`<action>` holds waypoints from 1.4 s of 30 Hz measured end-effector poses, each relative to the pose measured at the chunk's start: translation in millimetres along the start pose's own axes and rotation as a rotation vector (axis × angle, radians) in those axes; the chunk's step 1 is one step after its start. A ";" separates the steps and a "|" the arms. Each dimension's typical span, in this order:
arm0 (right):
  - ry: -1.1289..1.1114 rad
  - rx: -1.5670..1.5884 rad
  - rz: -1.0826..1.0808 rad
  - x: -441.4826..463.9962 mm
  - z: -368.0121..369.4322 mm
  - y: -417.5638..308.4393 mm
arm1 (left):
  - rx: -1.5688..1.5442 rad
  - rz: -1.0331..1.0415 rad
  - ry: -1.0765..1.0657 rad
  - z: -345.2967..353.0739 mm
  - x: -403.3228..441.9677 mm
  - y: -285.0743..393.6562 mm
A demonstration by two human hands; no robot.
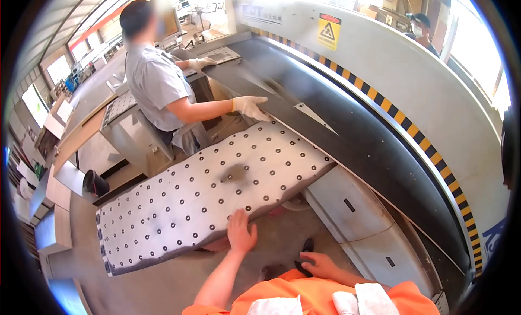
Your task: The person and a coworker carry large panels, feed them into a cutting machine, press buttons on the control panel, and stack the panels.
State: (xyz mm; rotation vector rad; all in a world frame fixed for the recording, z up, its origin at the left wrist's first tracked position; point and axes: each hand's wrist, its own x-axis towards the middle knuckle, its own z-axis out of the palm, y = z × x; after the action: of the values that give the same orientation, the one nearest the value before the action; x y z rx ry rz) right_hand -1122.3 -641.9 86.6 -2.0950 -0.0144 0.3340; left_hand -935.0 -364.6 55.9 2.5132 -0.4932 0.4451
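Observation:
My left hand (241, 233) is open, palm down with fingers together and straight, at the near edge of a white table top (217, 179) dotted with black-ringed holes. Whether it touches the surface I cannot tell. Close to my body, above the floor, my right hand (320, 265) hangs open and loose, with nothing visible in it. A dark shoe (307, 247) shows just beyond that hand. Past the table, a long dark panel (304, 125) lies along the machine bed. A co-worker's white-gloved hands (251, 106) rest at its far left end.
The co-worker (160, 81) in a grey shirt stands across the table. A machine beam (380, 60) with a warning label and striped edge (399, 117) runs along the right. Grey cabinet doors (353, 206) sit below. A black bucket (96, 183) stands left; another person (420, 30) is behind the beam.

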 end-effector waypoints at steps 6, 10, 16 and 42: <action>-0.188 -0.038 -0.077 -6.4 40.7 -77.6 | -0.210 -0.286 -0.197 -42.1 -208.7 -13.4; -0.159 -0.041 -0.169 2.6 33.9 -134.5 | -0.074 -0.997 -0.647 -61.0 -379.4 -69.2; -0.159 -0.066 -0.238 -12.5 45.6 -153.1 | 0.014 -1.416 -0.739 -86.7 -467.1 -112.1; 0.783 1.194 0.481 -322.6 -101.6 143.9 | -0.129 -1.028 -1.005 -10.1 -463.1 122.6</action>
State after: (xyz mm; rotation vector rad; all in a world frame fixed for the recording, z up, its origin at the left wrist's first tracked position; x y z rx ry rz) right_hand -1425.8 -849.1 89.1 -0.8893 0.9283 -0.2068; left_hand -1396.6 -339.0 -69.9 2.3026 0.4578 -1.2020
